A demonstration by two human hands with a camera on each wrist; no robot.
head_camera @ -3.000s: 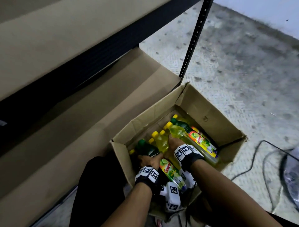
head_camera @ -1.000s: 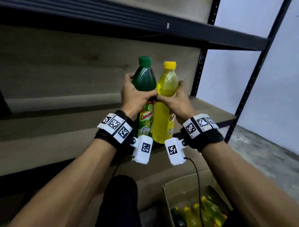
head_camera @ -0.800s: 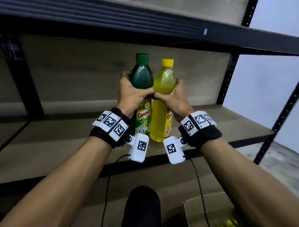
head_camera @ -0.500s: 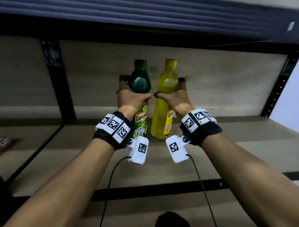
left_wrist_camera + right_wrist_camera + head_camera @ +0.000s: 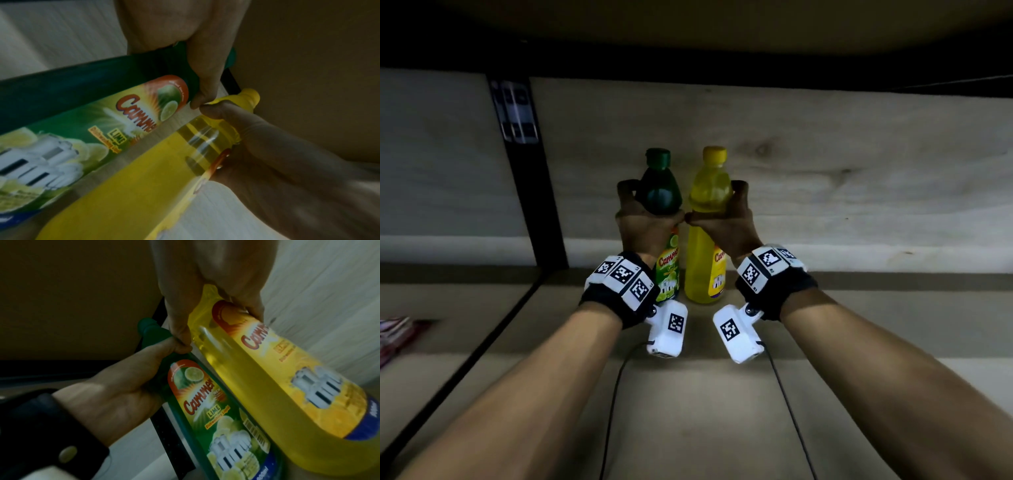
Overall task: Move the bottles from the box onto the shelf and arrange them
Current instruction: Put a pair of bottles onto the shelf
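Note:
My left hand [image 5: 645,222] grips a dark green bottle [image 5: 661,192] with a green cap and a lime label around its shoulder. Beside it, my right hand [image 5: 722,222] grips a yellow bottle [image 5: 707,260] with a yellow cap the same way. Both bottles stand upright and close together near the back of the wooden shelf [image 5: 705,411]; whether their bases touch the board I cannot tell. The two thumbs almost meet between the bottles. The wrist views show the green bottle [image 5: 68,104] [image 5: 216,418] and yellow bottle [image 5: 144,186] [image 5: 287,386] side by side. The box is out of view.
A pale wooden back panel [image 5: 825,192] closes the shelf behind the bottles. A black upright post [image 5: 530,192] stands at the back left. The shelf above [image 5: 688,27] hangs low overhead. Something red and white [image 5: 393,335] lies on the neighbouring shelf at far left.
Both hands lifted the two bottles out of the box, raised them to shelf height and carried them deeper into the shelf, lower and nearer the back panel. The box has left the view.

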